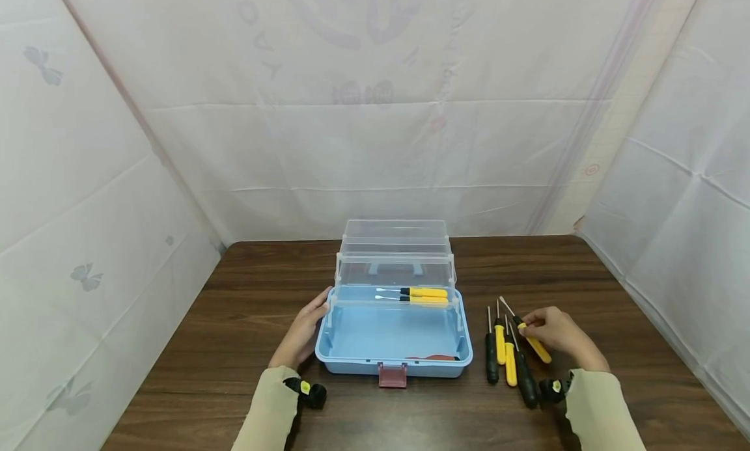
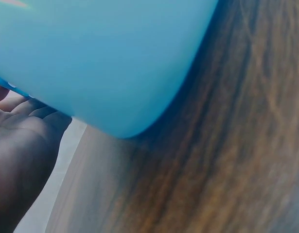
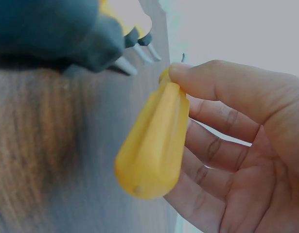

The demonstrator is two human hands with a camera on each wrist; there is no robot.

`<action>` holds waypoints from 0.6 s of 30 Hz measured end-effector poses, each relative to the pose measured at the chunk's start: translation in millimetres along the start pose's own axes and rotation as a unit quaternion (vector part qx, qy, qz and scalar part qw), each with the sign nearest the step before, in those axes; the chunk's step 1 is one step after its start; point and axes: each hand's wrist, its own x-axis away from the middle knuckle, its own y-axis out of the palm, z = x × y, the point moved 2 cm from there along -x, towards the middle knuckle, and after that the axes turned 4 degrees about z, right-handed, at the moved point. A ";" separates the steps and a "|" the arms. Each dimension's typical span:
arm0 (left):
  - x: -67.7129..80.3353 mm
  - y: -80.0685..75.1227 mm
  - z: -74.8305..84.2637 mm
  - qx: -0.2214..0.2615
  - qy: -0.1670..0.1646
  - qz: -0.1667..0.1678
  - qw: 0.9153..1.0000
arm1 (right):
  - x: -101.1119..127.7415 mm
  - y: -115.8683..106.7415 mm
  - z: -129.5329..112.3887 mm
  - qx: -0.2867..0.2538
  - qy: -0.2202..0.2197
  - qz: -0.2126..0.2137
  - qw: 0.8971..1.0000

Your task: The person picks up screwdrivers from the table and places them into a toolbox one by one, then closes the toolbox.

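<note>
Five screwdrivers (image 1: 510, 348) lie right of the toolbox (image 1: 394, 337), two inside; right fingers (image 1: 536, 321) pinch one, left fingers (image 1: 313, 308) flat against it.

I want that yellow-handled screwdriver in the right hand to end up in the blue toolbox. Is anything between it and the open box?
Nothing visible blocks it. The right hand already pinches the yellow-handled screwdriver; its fingers are on the handle. Bare table lies between it and the blue toolbox, whose lid stands open. The other screwdrivers lie beside it.

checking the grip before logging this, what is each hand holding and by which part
The right hand pinches a screwdriver by its yellow handle. The left hand holds nothing; it rests against the toolbox wall.
</note>
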 end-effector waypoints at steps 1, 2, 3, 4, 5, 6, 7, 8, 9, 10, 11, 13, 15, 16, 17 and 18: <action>0.0 0.1 0.0 -0.001 0.000 0.001 1.000 | -0.5 -0.6 -0.9 0.003 0.000 0.001 1.000; 0.0 0.1 -0.2 -0.001 0.001 0.001 1.000 | -0.6 -1.4 -2.3 0.003 -0.001 0.002 1.000; 0.2 0.1 -0.3 -0.003 0.001 0.002 1.000 | -0.8 -2.2 -3.7 0.003 -0.002 0.002 1.000; 0.2 0.1 -0.3 -0.004 0.001 0.002 1.000 | -0.9 -2.8 -5.2 0.001 -0.002 0.002 1.000; 0.3 0.2 -0.2 -0.004 0.000 0.002 1.000 | -0.8 -3.8 -7.1 0.001 -0.005 0.002 1.000; 0.4 0.2 -0.2 -0.004 0.000 0.002 1.000 | -0.8 -4.7 -9.0 0.001 -0.006 0.001 1.000; 0.5 0.3 -0.1 -0.004 0.000 0.002 1.000 | -0.7 -5.5 -10.8 0.000 -0.008 0.000 1.000; 0.5 0.3 0.1 -0.005 0.000 0.003 1.000 | -0.4 -6.4 -13.0 -0.002 -0.010 0.000 1.000; 0.5 0.4 0.1 -0.005 0.000 0.003 1.000 | -0.3 -7.1 -15.0 -0.003 -0.012 0.000 1.000; 0.5 0.4 0.3 -0.005 0.000 0.003 1.000 | 0.0 -8.1 -17.2 -0.004 -0.015 0.000 1.000; 0.6 0.5 0.5 -0.006 0.000 0.003 1.000 | 0.2 -8.9 -19.1 -0.002 -0.020 0.001 1.000; 0.9 0.6 1.0 -0.006 0.000 0.003 1.000 | 0.8 -10.5 -22.9 -0.004 -0.029 0.002 1.000; 1.0 0.4 1.0 -0.007 -0.002 0.001 1.000 | 0.9 -12.4 -26.7 -0.003 -0.040 0.003 0.999; 0.9 0.3 0.9 -0.007 -0.002 0.001 1.000 | 0.9 -13.1 -28.7 -0.003 -0.046 0.004 0.999; 0.9 0.2 1.0 -0.005 -0.003 0.001 1.000 | 1.0 -13.7 -30.7 0.000 -0.050 0.004 0.999; 1.0 0.2 1.0 -0.003 -0.004 0.001 1.000 | 1.2 -14.7 -33.1 0.001 -0.054 0.004 0.999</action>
